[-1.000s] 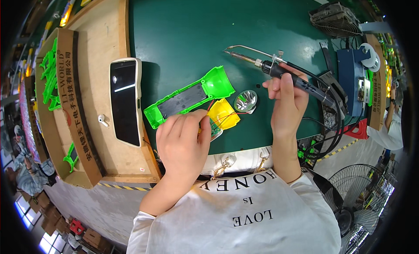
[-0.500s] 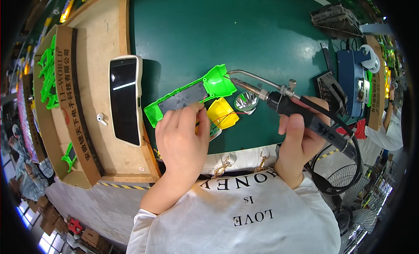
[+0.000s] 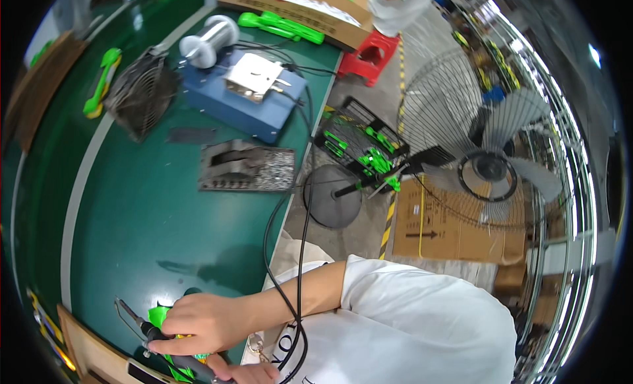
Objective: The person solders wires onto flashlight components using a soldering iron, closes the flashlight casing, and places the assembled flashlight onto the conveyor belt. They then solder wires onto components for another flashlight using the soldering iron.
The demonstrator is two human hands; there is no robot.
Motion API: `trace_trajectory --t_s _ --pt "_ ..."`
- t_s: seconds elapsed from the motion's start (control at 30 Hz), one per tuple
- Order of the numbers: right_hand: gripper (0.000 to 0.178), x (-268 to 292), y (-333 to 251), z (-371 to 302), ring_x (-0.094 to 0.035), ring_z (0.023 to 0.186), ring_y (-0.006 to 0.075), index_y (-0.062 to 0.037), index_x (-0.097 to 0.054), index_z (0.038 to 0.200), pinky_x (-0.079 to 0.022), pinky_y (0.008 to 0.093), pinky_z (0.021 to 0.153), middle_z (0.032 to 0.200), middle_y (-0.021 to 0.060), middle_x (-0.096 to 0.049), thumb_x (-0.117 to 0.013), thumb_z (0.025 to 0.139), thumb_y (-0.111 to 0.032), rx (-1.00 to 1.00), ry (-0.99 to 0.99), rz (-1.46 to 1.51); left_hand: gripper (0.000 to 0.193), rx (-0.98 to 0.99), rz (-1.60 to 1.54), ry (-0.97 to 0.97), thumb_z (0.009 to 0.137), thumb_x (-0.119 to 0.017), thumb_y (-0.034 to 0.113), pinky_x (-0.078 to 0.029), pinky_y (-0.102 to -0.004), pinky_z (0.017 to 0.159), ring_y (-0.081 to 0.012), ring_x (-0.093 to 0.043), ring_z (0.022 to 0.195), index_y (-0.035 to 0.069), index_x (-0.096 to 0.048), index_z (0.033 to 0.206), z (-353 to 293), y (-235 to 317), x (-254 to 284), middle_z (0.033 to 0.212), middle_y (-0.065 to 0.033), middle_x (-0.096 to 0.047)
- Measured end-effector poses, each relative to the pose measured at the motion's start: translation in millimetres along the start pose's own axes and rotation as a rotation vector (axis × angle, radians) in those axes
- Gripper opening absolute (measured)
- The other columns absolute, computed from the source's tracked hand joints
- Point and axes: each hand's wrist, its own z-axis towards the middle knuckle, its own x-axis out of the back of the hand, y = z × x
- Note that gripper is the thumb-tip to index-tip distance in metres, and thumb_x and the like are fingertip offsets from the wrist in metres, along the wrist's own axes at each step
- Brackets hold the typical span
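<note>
At the lower left of the view, my right hand (image 3: 206, 322) is closed round the black handle of a soldering iron (image 3: 150, 330). The iron's metal tip points to the upper left, over the green table. Beneath this hand lies a bright green plastic casing (image 3: 158, 315), mostly covered, with a bit of yellow showing beside it. My left hand (image 3: 247, 373), partly cut off by the bottom edge, is beside the casing with its fingers curled. What those fingers hold, if anything, is hidden.
On the green table (image 3: 132, 232) stand a blue soldering machine (image 3: 237, 97) with a solder spool (image 3: 210, 42), a dark iron stand (image 3: 247, 166) and a small fan (image 3: 142, 94). Black cable crosses my right forearm. Beyond the edge are a large floor fan (image 3: 491, 176), a crate (image 3: 362, 143) and a red stool (image 3: 370, 57).
The view has swung to the right, so hands and casing now appear at the lower left. The soldering iron is still in my right hand. The tools and floor fan have come fully into view.
</note>
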Motion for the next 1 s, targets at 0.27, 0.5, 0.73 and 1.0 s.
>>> trace_trajectory --t_s 0.27,0.5,0.73,1.0 --pt "0.016 69.8 -34.5 -76.5 -0.050 0.064 0.0240 -0.0050 -0.051 0.079 -0.038 0.0347 0.054 0.074 0.0063 -0.049 -0.055 0.077 -0.021 -0.296 -0.322 0.165 0.012 0.113 0.004 0.041 0.087 -0.041 0.015 -0.029 -0.0231 0.042 -0.0088 -0.029 0.040 0.007 -0.036 0.094 17.6 31.1 -32.8 0.050 0.0008 -0.031" --pt "0.015 221.4 -23.6 -297.6 -0.051 0.057 0.0264 -0.0068 -0.053 0.071 -0.043 0.0311 0.056 0.067 0.0084 -0.054 -0.061 0.073 -0.019 -1.322 0.315 -0.882 0.018 -0.157 0.022 -0.042 0.087 -0.038 0.013 -0.031 -0.0241 0.046 -0.0099 -0.031 0.046 0.004 -0.034 0.101 24.4 28.4 -28.1 0.055 0.0009 -0.031" --pt "0.030 451.6 -4.4 -480.1 -0.055 0.091 0.0261 -0.0019 -0.048 0.104 -0.043 0.0404 0.073 0.098 0.0108 -0.056 -0.041 0.086 -0.025 -0.443 1.961 0.827 0.028 -0.077 0.093 -0.133 0.086 -0.036 0.011 -0.031 -0.0240 0.047 -0.0096 -0.032 0.046 -0.002 -0.029 0.109 23.0 44.1 -14.3 0.055 0.0008 -0.031" --pt "0.040 364.0 -4.3 -373.2 -0.056 0.080 0.0252 -0.0112 -0.040 0.118 -0.043 0.0386 0.068 0.086 0.0091 -0.059 -0.045 0.084 -0.031 1.547 1.166 2.423 0.021 -0.091 0.118 -0.008 0.087 -0.036 0.014 -0.032 -0.0236 0.048 -0.0095 -0.032 0.046 0.002 -0.038 0.104 13.3 29.5 -11.2 0.053 0.0011 -0.032"
